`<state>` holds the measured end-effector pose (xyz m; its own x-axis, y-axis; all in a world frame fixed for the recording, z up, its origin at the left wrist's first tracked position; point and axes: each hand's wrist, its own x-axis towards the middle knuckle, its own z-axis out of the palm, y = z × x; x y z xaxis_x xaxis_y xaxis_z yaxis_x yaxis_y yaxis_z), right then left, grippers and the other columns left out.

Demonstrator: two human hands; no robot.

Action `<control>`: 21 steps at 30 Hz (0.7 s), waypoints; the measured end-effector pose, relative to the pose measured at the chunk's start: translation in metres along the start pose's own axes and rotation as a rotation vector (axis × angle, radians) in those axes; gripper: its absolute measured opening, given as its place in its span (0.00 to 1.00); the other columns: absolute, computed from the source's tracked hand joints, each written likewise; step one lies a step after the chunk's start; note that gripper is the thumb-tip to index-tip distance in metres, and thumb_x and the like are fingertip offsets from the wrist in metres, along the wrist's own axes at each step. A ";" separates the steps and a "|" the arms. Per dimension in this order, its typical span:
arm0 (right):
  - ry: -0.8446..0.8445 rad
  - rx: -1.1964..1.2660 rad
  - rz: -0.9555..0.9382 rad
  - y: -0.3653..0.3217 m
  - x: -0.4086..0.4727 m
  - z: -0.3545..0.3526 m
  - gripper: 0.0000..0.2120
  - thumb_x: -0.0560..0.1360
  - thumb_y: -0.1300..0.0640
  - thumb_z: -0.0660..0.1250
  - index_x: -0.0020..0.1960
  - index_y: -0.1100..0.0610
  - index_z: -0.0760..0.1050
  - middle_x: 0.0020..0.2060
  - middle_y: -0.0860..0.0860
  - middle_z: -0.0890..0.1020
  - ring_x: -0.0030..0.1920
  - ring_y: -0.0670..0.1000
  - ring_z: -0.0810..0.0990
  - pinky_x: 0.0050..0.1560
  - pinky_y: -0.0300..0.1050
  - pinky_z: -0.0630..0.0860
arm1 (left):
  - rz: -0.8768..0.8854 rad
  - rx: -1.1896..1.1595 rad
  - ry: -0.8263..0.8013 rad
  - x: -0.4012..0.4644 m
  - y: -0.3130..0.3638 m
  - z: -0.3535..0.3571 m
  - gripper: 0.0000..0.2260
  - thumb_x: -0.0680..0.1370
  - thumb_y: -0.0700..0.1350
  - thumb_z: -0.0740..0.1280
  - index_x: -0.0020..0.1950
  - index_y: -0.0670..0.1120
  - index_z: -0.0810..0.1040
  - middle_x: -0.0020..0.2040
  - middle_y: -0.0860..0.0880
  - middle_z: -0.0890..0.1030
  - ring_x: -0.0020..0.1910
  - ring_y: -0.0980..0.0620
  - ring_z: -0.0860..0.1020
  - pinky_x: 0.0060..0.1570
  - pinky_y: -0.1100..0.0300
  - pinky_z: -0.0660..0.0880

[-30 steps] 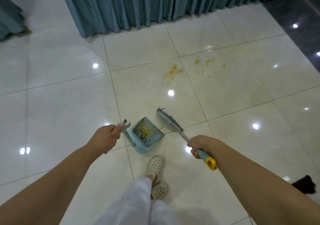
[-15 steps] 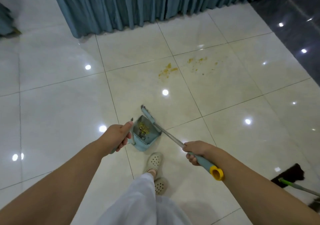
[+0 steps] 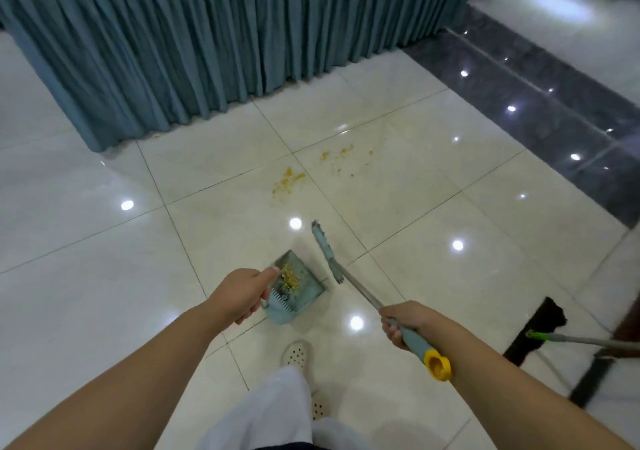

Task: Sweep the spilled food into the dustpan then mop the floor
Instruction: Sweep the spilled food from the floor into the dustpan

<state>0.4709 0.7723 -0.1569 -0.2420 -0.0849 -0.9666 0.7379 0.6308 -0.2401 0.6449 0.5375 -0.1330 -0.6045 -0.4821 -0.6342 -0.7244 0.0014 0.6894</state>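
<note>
With the left hand (image 3: 242, 293) gripping the dustpan (image 3: 298, 290) and the right hand (image 3: 403, 323) gripping the broom (image 3: 327, 252), set the pan down beyond both hands (lip flat) beside the yellow crumbs (image 3: 287, 181).

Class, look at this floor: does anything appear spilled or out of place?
Yes. Yellow food crumbs and a fainter scatter still lie on the tiles near the curtain, beyond the broom. Some food already sits in the dustpan.

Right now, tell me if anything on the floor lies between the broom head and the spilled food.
Nothing visible does. The broom head sits right of the dustpan, and only bare tile separates it from the nearer food patch ahead. The mop lies far right, out of that path.
</note>
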 end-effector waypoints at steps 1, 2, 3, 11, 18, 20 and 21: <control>-0.005 0.054 0.000 0.004 -0.007 -0.005 0.14 0.80 0.59 0.61 0.37 0.62 0.68 0.21 0.53 0.70 0.14 0.46 0.65 0.16 0.30 0.65 | 0.022 0.008 -0.015 -0.001 0.006 0.002 0.21 0.79 0.56 0.60 0.34 0.42 0.73 0.24 0.48 0.69 0.18 0.54 0.63 0.20 0.66 0.61; -0.018 0.113 -0.007 0.009 -0.014 -0.010 0.14 0.80 0.59 0.60 0.36 0.62 0.68 0.19 0.53 0.70 0.14 0.46 0.65 0.16 0.30 0.65 | 0.043 0.016 -0.030 -0.002 0.012 0.004 0.20 0.79 0.56 0.60 0.34 0.43 0.73 0.24 0.48 0.69 0.19 0.54 0.63 0.20 0.66 0.61; -0.033 0.182 -0.015 0.014 -0.021 -0.014 0.14 0.80 0.60 0.59 0.36 0.62 0.68 0.18 0.53 0.70 0.13 0.46 0.66 0.16 0.29 0.65 | 0.062 0.027 -0.045 -0.003 0.018 0.006 0.20 0.79 0.56 0.61 0.34 0.43 0.73 0.24 0.48 0.69 0.19 0.54 0.63 0.21 0.66 0.61; -0.058 0.650 -0.081 0.049 -0.047 -0.052 0.11 0.80 0.62 0.58 0.40 0.63 0.69 0.20 0.55 0.71 0.14 0.47 0.68 0.15 0.31 0.67 | 0.220 0.173 -0.147 -0.001 0.074 0.029 0.21 0.77 0.58 0.63 0.34 0.43 0.73 0.24 0.48 0.70 0.17 0.55 0.63 0.21 0.66 0.61; 0.003 0.787 -0.098 0.063 -0.073 -0.079 0.13 0.80 0.61 0.57 0.38 0.63 0.68 0.18 0.53 0.70 0.13 0.46 0.67 0.15 0.29 0.66 | 0.346 0.329 -0.305 0.029 0.120 0.057 0.21 0.77 0.58 0.62 0.34 0.43 0.73 0.24 0.48 0.70 0.19 0.54 0.63 0.20 0.64 0.62; 0.009 0.855 -0.114 0.065 -0.080 -0.085 0.11 0.80 0.61 0.57 0.40 0.63 0.69 0.20 0.53 0.70 0.14 0.45 0.68 0.15 0.30 0.66 | 0.367 0.371 -0.355 0.042 0.133 0.066 0.21 0.77 0.58 0.62 0.35 0.42 0.74 0.24 0.48 0.70 0.19 0.54 0.63 0.20 0.64 0.62; 0.011 0.901 -0.118 0.065 -0.084 -0.086 0.10 0.80 0.61 0.57 0.41 0.64 0.69 0.21 0.53 0.70 0.14 0.45 0.68 0.15 0.30 0.67 | 0.380 0.391 -0.381 0.049 0.140 0.070 0.21 0.77 0.59 0.62 0.35 0.42 0.74 0.24 0.48 0.71 0.19 0.54 0.64 0.21 0.64 0.61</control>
<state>0.4849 0.8866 -0.0838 -0.3501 -0.1004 -0.9313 0.9200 -0.2240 -0.3217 0.4910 0.5753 -0.0923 -0.8643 -0.0425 -0.5011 -0.4617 0.4621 0.7572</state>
